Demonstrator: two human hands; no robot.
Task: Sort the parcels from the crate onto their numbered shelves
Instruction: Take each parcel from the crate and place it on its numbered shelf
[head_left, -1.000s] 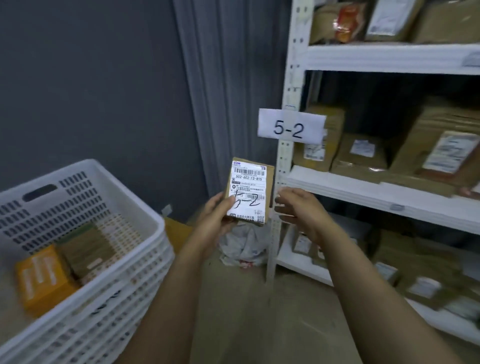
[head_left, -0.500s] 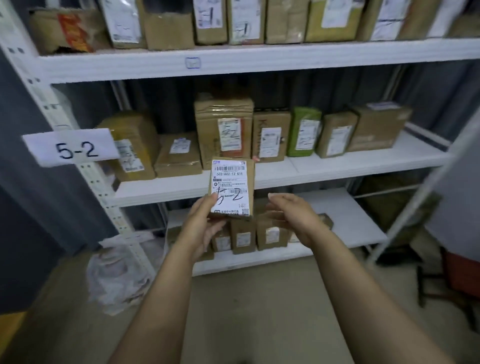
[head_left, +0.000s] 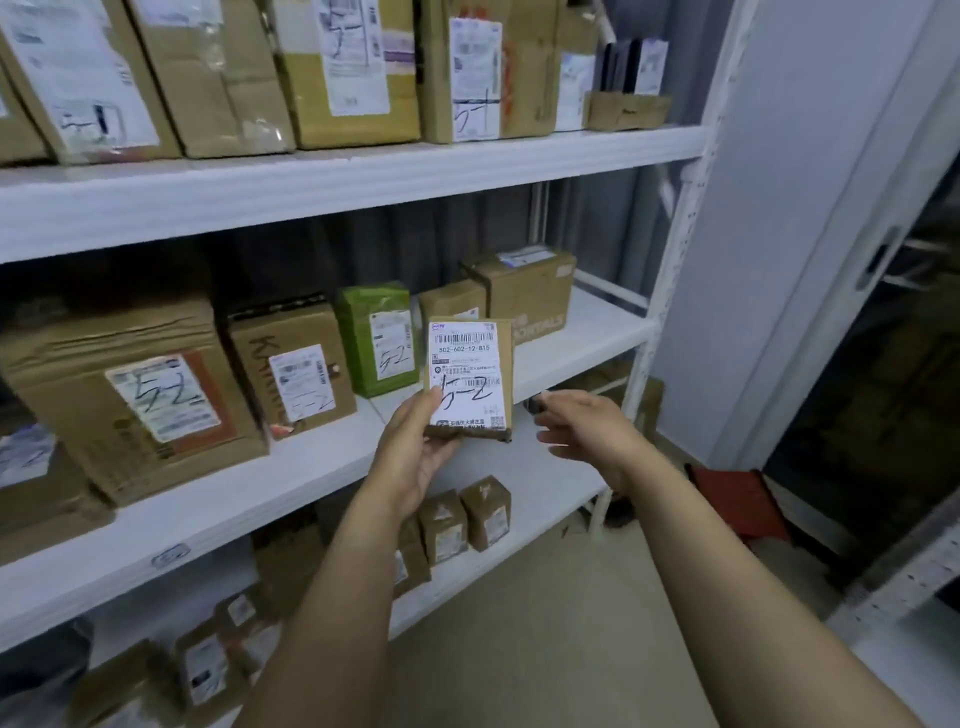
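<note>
A small brown parcel (head_left: 470, 376) with a white label hand-marked "5-2" is held upright in front of the middle shelf (head_left: 291, 478). My left hand (head_left: 415, 452) grips its lower left corner, thumb on the label. My right hand (head_left: 587, 426) hovers just right of the parcel, fingers relaxed, holding nothing. Behind the parcel on that shelf stand other boxes marked "5-2", among them a green box (head_left: 376, 338) and a large taped carton (head_left: 140, 395).
The top shelf (head_left: 311, 182) carries boxes marked "5-1". Small brown boxes (head_left: 467, 514) sit on the lower shelf. A white upright post (head_left: 670, 291) ends the rack on the right, beside a grey cabinet (head_left: 789, 208). A red stool (head_left: 737, 499) stands on the floor.
The view has swung right, from the white crate and the "5-2" sign along the shelves to the rack's right end. My left hand still holds the parcel; my right hand has drifted away from it.
</note>
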